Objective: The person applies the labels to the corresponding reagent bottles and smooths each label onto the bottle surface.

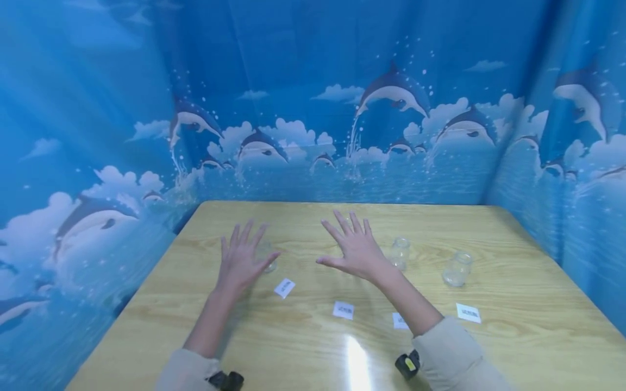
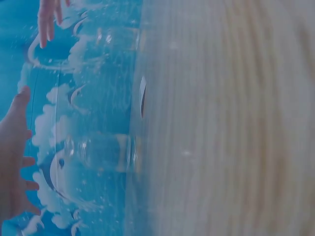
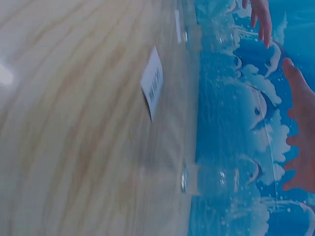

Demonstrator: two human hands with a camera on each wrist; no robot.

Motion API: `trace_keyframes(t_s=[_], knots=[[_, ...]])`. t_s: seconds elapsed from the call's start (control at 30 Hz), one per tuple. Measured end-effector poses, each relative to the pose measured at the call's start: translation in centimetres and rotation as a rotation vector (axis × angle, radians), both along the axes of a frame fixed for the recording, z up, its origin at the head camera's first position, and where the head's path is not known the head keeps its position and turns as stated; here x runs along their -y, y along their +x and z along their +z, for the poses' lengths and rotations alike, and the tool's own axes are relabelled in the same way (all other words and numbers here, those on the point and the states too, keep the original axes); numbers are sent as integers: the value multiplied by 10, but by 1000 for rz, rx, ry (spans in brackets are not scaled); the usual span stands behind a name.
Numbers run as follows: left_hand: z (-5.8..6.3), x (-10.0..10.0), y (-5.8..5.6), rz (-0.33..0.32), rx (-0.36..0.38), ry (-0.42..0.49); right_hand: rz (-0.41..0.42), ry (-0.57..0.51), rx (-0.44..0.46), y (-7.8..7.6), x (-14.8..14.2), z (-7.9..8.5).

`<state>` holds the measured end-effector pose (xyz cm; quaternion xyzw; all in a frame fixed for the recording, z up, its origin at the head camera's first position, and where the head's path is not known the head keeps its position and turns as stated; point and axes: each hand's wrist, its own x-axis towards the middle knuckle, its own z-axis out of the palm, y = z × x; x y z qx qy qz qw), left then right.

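Both hands hover over the wooden table with fingers spread and nothing held. My left hand (image 1: 239,263) is at the left, partly in front of a clear glass jar (image 1: 267,257). Further right, my right hand (image 1: 359,255) is raised near a second glass jar (image 1: 400,253). Another glass jar (image 1: 458,269) stands farther right. From the side, the left wrist view has an upright jar (image 2: 101,152) below the level of the left hand (image 2: 12,157). In the right wrist view, a jar (image 3: 211,179) stands upright, apart from the right hand (image 3: 302,132).
Several small white printed labels lie in a loose row nearer me: a tilted label (image 1: 285,288), a middle label (image 1: 343,310), one label (image 1: 400,321) partly behind the right forearm, and a rightmost label (image 1: 468,313). A blue dolphin curtain (image 1: 293,70) surrounds the table (image 1: 303,347).
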<state>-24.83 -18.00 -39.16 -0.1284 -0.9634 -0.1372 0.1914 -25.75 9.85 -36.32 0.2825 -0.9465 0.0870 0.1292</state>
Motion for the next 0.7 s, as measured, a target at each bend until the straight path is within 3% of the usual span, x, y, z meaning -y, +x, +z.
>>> trace_keyframes(t_s=[0.2, 0.37, 0.7], knots=[[-10, 15, 1, -22, -1, 124, 54, -9, -7, -9, 37, -14], [-20, 22, -3, -46, 6, 213, 82, -36, 43, -18, 62, -24], [-48, 34, -11, -128, 80, 419, 133, -66, 122, -30, 99, -43]])
